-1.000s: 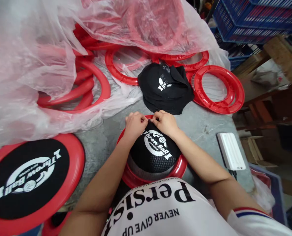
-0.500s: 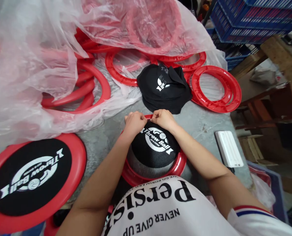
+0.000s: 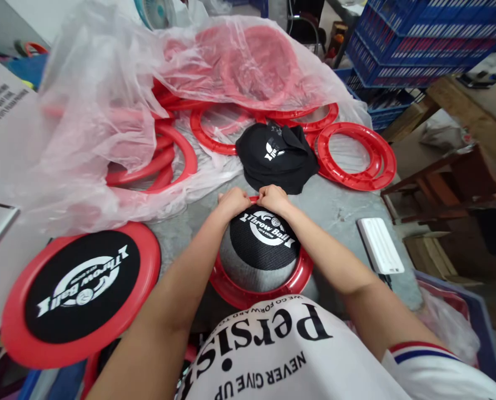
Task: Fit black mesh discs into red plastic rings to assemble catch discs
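Note:
A black mesh fabric disc (image 3: 264,247) printed "Throw Ball" lies over a red plastic ring (image 3: 248,294) in front of my body. At the ring's far edge, my left hand (image 3: 236,201) and my right hand (image 3: 273,198) sit close together, fingers closed on the fabric's edge against the rim. The near part of the ring is uncovered and grey table shows inside it. Just beyond my hands lies a crumpled pile of black fabric discs (image 3: 275,158). My fingertips are partly hidden.
Loose red rings (image 3: 356,155) lie at the far right of the table, others under a clear plastic bag (image 3: 102,111). A red-rimmed black disc (image 3: 81,289) sits at left. A white power bank (image 3: 380,245) rests at right; blue crates (image 3: 418,44) are stacked behind.
The view has tilted up and shifted, showing more of the background. Both hands stay at the ring's far edge, and the fabric now sits slightly farther from the ring's near edge.

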`<state>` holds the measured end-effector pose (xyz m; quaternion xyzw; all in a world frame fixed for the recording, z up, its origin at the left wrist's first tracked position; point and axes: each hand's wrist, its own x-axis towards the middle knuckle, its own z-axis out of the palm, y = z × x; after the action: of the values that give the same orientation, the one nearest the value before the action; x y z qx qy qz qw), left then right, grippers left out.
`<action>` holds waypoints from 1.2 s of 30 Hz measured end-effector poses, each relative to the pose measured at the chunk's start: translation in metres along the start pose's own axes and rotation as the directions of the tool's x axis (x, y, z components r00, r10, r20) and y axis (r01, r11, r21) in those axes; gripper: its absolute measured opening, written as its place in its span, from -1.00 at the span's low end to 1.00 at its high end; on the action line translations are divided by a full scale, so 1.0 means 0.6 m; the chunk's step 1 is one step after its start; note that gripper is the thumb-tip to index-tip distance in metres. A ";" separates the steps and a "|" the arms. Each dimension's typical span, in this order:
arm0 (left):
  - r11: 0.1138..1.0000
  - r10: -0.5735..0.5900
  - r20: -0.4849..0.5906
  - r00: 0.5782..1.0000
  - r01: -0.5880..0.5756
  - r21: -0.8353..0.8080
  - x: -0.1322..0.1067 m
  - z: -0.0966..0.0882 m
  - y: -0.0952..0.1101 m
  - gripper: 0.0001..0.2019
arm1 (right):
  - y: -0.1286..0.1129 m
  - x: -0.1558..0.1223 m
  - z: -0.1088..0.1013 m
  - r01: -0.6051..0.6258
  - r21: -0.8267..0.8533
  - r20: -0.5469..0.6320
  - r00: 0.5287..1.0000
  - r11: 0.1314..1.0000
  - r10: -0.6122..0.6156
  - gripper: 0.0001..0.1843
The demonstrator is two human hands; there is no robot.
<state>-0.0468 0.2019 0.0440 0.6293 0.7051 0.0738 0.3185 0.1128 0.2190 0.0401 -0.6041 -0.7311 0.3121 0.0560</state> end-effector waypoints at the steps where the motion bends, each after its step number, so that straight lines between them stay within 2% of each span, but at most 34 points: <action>1: 0.998 0.033 -0.001 0.999 -0.033 -0.046 -0.002 0.002 -0.007 -0.90 | 0.001 -0.005 -0.001 0.006 -0.008 -0.006 1.000 1.000 -0.006 -0.91; 4: 0.984 0.116 -0.004 0.993 -0.115 -0.133 -0.010 0.008 -0.029 -0.81 | 0.007 -0.036 -0.011 0.080 -0.107 -0.122 0.988 0.991 -0.093 -0.85; 6: 0.963 0.156 -0.091 0.984 -0.172 -0.205 -0.023 0.011 -0.042 -0.70 | 0.016 -0.070 -0.019 0.176 -0.212 -0.253 0.940 0.961 -0.228 -0.81; 7: 0.949 0.174 -0.176 0.969 -0.213 -0.232 -0.033 0.013 -0.047 -0.66 | 0.023 -0.091 -0.022 0.236 -0.257 -0.284 0.908 0.937 -0.307 -0.81; 8: 0.935 0.196 -0.282 0.939 -0.265 -0.235 -0.046 0.015 -0.051 -0.65 | 0.031 -0.114 -0.024 0.307 -0.286 -0.267 0.884 0.908 -0.383 -0.82; 9: 0.921 0.227 -0.387 0.894 -0.326 -0.212 -0.064 0.019 -0.055 -0.67 | 0.040 -0.137 -0.024 0.386 -0.298 -0.198 0.870 0.873 -0.452 -0.83; 11: 0.891 0.341 -0.512 0.789 -0.444 -0.091 -0.107 0.032 -0.059 -0.75 | 0.058 -0.180 -0.020 0.534 -0.286 0.054 0.838 0.795 -0.543 -0.89; 12: 0.865 0.420 -0.508 0.751 -0.502 -0.027 -0.133 0.042 -0.059 -0.79 | 0.066 -0.198 -0.016 0.574 -0.286 0.170 0.819 0.768 -0.549 -0.88; 14: 0.792 0.580 -0.397 0.711 -0.606 0.070 -0.184 0.065 -0.055 -0.84 | 0.077 -0.224 -0.003 0.596 -0.311 0.306 0.800 0.740 -0.516 -0.84; 17: 0.716 0.698 -0.188 0.691 -0.680 0.156 -0.247 0.104 -0.049 -0.87 | 0.086 -0.241 0.018 0.609 -0.321 0.330 0.789 0.725 -0.518 -0.97; 20: 0.711 0.701 -0.127 0.701 -0.675 0.197 -0.282 0.134 -0.047 -0.88 | 0.089 -0.245 0.029 0.648 -0.262 0.266 0.761 0.715 -0.592 -0.88; 24: 0.760 0.650 -0.236 0.723 -0.606 0.237 -0.295 0.151 -0.048 -0.71 | 0.087 -0.255 0.024 0.688 -0.131 0.140 0.725 0.714 -0.674 -0.88; 27: 0.764 0.645 -0.301 0.702 -0.593 0.255 -0.298 0.154 -0.048 -0.90 | 0.084 -0.265 0.021 0.698 -0.065 0.096 0.716 0.713 -0.692 -0.88; 30: 0.752 0.658 -0.340 0.672 -0.613 0.243 -0.304 0.150 -0.049 -0.85 | 0.086 -0.278 0.027 0.687 -0.034 0.046 0.726 0.726 -0.686 -0.87; 33: 0.747 0.659 -0.390 0.643 -0.619 0.242 -0.314 0.142 -0.053 -0.86 | 0.093 -0.299 0.043 0.675 -0.010 -0.125 0.731 0.738 -0.670 -0.90; 36: 0.761 0.643 -0.399 0.654 -0.602 0.241 -0.321 0.134 -0.056 -0.85 | 0.096 -0.319 0.069 0.699 -0.024 -0.278 0.682 0.715 -0.676 -0.69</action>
<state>-0.0306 -0.0088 0.0321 0.8095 0.5032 0.2942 0.0701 0.1934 0.0318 0.0332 -0.3189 -0.8757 0.2145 0.2922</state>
